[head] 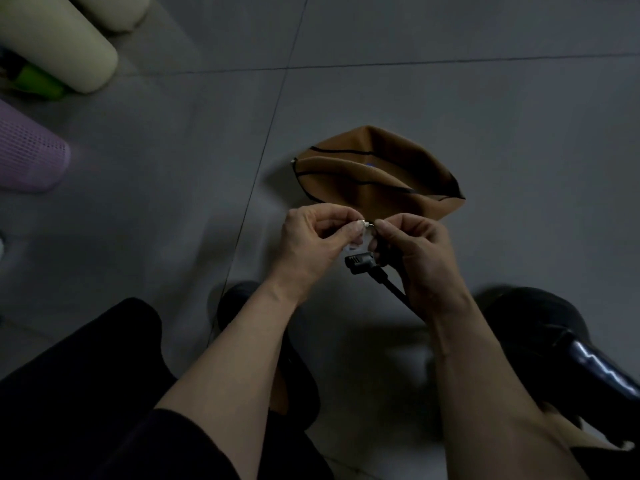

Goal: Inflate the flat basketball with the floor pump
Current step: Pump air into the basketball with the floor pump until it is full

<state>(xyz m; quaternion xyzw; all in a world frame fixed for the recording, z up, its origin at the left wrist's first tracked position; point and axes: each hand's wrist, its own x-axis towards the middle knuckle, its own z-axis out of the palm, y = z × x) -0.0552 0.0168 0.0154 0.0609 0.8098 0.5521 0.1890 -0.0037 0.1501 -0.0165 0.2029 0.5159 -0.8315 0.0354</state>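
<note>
1. Pinching the needle (364,223) from both ends, I am holding it level, its long axis running left to right between my hands.
2. My left hand (313,242) is gripping the threaded end; my right hand (414,252) is nipping the tip and also holding the hose head (360,263) (hanging just below).
3. Lying collapsed on the floor (485,98), the ball (377,174) is sitting just beyond both hands, slightly nearer my right.

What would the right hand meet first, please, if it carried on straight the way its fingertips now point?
Most likely the left hand: the right hand points leftward along the small metal needle both pinch. Depth is hard to judge.
</note>
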